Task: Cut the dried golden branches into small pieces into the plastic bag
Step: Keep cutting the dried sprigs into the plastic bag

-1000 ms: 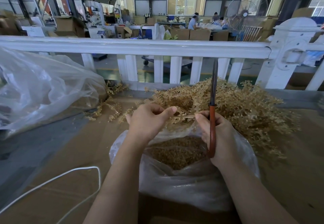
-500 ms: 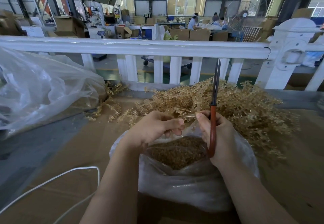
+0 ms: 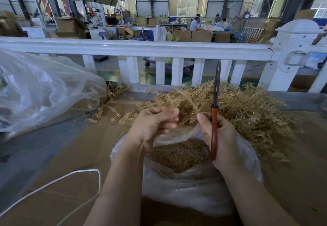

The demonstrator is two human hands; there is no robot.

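**One branch in hand over the open bag**

A single dried golden branch (image 3: pixel 178 100) is lifted just above the mouth of the plastic bag (image 3: pixel 194 190), which sits at the frame's centre, open and part-filled with cut golden pieces (image 3: pixel 178 156). The left hand (image 3: pixel 154 125) clenches its fingers round the branch's stem. The right hand (image 3: pixel 221 142) grasps one pair of scissors (image 3: pixel 215 119) by the red handles, blades pointing to 12 o'clock and standing upright against the pile of golden branches (image 3: pixel 247 112), which lies from 12 to 2 o'clock of the bag, touching its far rim. A few loose sprigs (image 3: pixel 113 109) lie at 10 o'clock.

A second, larger clear bag (image 3: pixel 44 91) lies crumpled at 9 o'clock. One white cord (image 3: pixel 70 178) loops at 7 o'clock.

All this rests on brown cardboard sheeting (image 3: pixel 79 155) over a grey surface. At 12 o'clock runs a white railing (image 3: pixel 141 48) with one thick post (image 3: pixel 292 52) at 2 o'clock. Beyond is a factory hall with large windows, cardboard boxes, one standing fan (image 3: pixel 247 13) and at least three seated people, far off.
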